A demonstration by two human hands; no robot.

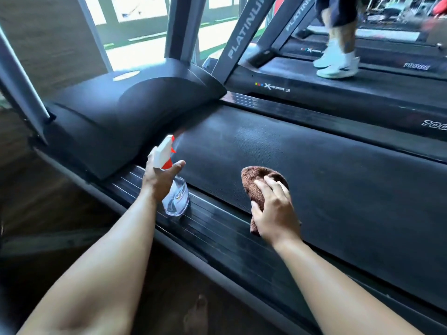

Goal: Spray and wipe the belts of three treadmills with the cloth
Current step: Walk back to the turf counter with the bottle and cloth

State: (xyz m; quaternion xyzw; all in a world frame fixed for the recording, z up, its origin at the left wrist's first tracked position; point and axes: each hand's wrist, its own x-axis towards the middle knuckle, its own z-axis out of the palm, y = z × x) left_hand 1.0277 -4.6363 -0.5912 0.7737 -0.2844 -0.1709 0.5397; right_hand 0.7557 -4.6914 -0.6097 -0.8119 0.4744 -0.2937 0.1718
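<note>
At the near edge of the treadmill, we record the following, hands first.

Item one: our right hand, fingers curled over and thumb tucked against a brown, bunched terry cloth. It presses the cloth down on the black textured rubber belt, close to the belt's near edge. We judge the cloth is wadded to give a thick pad under the palm, and it sits ready to wipe.

Item two: our left hand, wrapped round the neck of a clear plastic spray bottle with a white head and red trigger. The thumb sticks out to the side, and the trigger fingers are hidden behind the head. The nozzle points away from us toward the front of the belt, beside the cloth and not at it. By our reckoning this lets the liquid land on bare rubber ahead of the wipe. A faint haze off the nozzle may be spray; we cannot be sure.

Item three: the black ribbed side rail, over which the spray bottle hangs.

Item four: the rounded dark motor cover at the belt's head.

Item five: a neighbouring treadmill, with another person's white shoes on its belt. We judge that one cannot be wiped for now.
</note>
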